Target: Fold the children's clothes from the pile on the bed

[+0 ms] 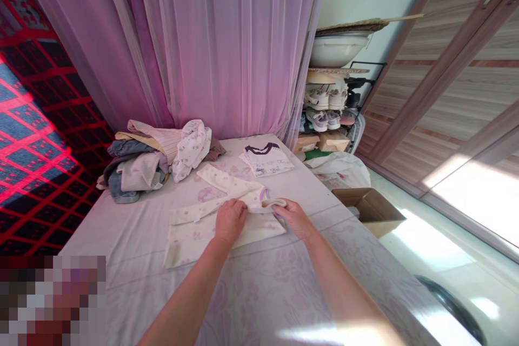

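A cream long-sleeved child's shirt (pixel 188 248) with faint pink prints and purple neck trim lies partly folded on the bed. My left hand (pixel 231 220) rests on its middle, fingers curled together on the cloth; the fingertips are partly hidden. At the shirt's right side, my right hand (pixel 298 220) pinches a raised, folded-over piece of the same fabric near the neckline. One sleeve stretches away toward the back left. Beyond the shirt, a neatly folded white T-shirt (pixel 270 161) with a dark collar lies flat.
A heap of clothes (pixel 140 165) sits at the bed's back left, against a purple curtain (pixel 227 54). Past the right edge stand a shoe rack (pixel 324 102), an open cardboard box (pixel 373 211) and a wooden wardrobe (pixel 438 81). A red-and-black patterned cloth (pixel 44 146) hangs at left.
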### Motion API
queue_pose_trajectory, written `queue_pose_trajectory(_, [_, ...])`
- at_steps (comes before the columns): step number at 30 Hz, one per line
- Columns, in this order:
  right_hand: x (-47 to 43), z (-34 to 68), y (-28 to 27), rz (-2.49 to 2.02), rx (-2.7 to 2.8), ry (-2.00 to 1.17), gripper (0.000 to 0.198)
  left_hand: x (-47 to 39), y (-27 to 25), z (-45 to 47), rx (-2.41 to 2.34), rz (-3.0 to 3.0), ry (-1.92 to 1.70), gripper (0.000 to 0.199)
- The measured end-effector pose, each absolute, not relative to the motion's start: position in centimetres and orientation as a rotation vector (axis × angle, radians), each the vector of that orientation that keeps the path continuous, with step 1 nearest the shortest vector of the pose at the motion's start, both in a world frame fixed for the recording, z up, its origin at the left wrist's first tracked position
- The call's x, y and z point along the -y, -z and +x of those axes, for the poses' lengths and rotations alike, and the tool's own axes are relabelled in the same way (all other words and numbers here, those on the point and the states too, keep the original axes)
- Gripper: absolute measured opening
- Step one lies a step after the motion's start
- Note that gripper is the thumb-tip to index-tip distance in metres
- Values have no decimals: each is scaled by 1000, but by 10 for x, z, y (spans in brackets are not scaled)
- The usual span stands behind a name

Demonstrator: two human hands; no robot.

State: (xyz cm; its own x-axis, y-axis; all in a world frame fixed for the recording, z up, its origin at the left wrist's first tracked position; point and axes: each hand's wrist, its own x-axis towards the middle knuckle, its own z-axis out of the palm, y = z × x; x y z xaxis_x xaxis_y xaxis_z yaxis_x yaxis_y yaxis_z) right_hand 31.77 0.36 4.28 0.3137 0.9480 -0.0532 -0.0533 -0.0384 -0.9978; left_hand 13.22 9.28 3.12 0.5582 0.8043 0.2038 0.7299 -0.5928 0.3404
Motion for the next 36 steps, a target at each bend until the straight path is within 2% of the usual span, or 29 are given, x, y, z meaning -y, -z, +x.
queue_pose_trajectory(5, [-7, 319, -41, -1343, 913, -1000, 34, -93, -31, 132, -1228, 2592, -433, 21])
queue_pose_trajectory(9, [-8, 320, -42, -1327, 936, -995, 28, -94, -31, 134, -1244, 2576, -429, 10])
queue_pose_trajectory(14, [-7, 322, -47, -1340, 963, -974, 16, -99, -30, 135, -1254, 2560, -431, 10])
queue_pose_trajectory(17, [-8, 322, -48, -1338, 953, -951, 15, -99, -28, 135, -1243, 2580, -407, 14])
queue_pose_trajectory(24, [-10, 323, -47, -1359, 951, -940, 16, -99, -28, 137, -1277, 2520, -440, 8])
queue_pose_trajectory(27, [-9, 324, -46, -1334, 978, -1012, 14, -105, -27, 137, -1343, 2315, -419, 14])
queue_pose_trajectory(32, [-11, 324, -37, -1346, 1093, -1035, 9, -111, -28, 133, -1113, 2373, -469, 41])
queue_pose_trajectory(36, [-20, 325, -34, -1375, 1101, -956, 12, -113, -34, 132, -1019, 2465, -505, 33])
